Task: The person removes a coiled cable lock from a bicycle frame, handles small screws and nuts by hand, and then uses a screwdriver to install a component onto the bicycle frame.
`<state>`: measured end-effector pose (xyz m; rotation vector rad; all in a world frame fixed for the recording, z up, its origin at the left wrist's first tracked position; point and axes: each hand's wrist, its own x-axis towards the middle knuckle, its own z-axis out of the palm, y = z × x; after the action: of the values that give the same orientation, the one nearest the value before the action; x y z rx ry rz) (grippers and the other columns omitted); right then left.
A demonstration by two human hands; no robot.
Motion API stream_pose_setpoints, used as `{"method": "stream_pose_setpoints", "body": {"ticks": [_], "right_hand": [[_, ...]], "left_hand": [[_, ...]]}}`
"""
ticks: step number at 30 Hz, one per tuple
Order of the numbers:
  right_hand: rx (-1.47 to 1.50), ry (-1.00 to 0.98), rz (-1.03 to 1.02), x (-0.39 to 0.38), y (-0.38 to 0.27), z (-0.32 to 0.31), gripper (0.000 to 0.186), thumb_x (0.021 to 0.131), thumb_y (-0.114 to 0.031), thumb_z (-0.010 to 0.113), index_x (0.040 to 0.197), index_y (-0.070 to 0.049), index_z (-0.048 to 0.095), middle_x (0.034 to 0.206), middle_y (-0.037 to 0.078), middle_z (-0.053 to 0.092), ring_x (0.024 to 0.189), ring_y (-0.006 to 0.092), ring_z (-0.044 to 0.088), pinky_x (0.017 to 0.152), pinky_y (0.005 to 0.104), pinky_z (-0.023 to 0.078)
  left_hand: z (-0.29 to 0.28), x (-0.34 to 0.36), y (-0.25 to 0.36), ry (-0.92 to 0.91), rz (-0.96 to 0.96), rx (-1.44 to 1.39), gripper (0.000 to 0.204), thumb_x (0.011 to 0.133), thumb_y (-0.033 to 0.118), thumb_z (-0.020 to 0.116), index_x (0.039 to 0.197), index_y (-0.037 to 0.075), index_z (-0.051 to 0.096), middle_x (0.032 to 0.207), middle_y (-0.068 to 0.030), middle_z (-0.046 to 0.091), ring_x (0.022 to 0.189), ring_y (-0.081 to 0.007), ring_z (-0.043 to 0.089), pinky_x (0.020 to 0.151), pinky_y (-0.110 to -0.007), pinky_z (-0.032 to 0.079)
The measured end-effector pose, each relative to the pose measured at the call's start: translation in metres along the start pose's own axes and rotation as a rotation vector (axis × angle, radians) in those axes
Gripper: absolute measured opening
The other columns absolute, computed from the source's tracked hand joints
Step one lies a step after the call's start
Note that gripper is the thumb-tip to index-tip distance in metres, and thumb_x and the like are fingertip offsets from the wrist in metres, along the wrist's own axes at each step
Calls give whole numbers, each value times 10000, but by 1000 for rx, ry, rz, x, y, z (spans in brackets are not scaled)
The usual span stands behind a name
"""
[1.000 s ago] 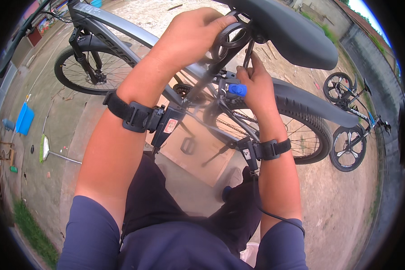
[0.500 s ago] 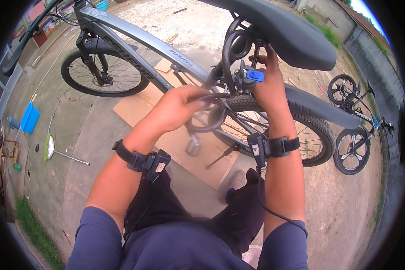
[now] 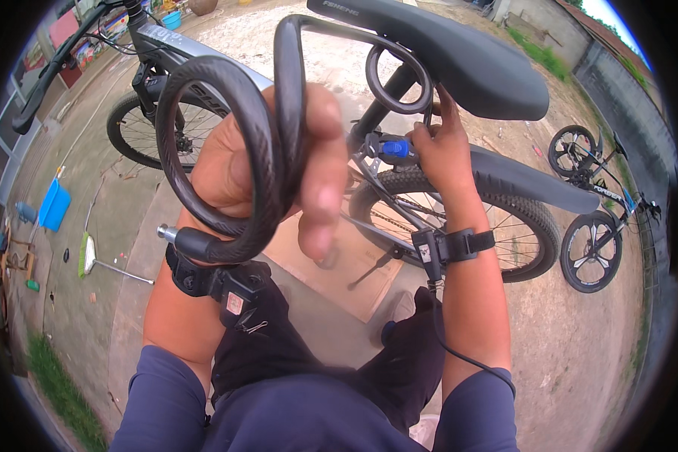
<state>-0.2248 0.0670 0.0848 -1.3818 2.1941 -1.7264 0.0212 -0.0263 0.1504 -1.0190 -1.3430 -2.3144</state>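
Observation:
A black coiled cable lock is raised close before me, with my left hand closed around its loops. Its free end, with a metal pin tip, points left below the hand. From the loops, the cable runs right to a smaller coil under the black bicycle saddle. There my right hand pinches the cable beside the seat post; its fingertips are partly hidden. Against its thumb side sits a black lock body with a blue piece, above the rear tire.
The grey bicycle's rear wheel and fender stand ahead. Cardboard lies beneath it. A second bicycle lies or leans at the right near a wall. A blue dustpan and a broom are at the left.
My left hand has lifted the cable's loops up and toward me, stretching the coil away from the saddle. My right hand stays under the saddle; the blue piece has shifted left and down.

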Motion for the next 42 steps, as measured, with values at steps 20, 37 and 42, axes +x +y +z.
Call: {"method": "stream_pose_setpoints", "body": {"ticks": [20,37,42], "right_hand": [[63,-63,-15,1,9,-5,668,878,35,501,1516,-70,335,1183,126,571,772,171,680,709,292,546],[136,-36,35,4,4,-9,398,897,-30,518,1290,28,489,1120,129,614,757,196,698,674,320,537],[93,-7,-2,3,4,-5,368,909,-33,515,1268,46,494,1115,126,618,780,195,710,641,305,536]], "left_hand": [[-35,11,10,505,-252,2440,305,845,-6,620,1149,12,608,1055,-167,660,934,-369,654,771,-415,530],[19,40,20,521,-400,1140,231,929,212,701,1017,2,665,699,55,517,544,2,392,459,-175,289],[12,45,26,747,-127,883,301,1006,306,591,1029,9,629,726,5,527,618,-39,468,419,-168,316]]}}
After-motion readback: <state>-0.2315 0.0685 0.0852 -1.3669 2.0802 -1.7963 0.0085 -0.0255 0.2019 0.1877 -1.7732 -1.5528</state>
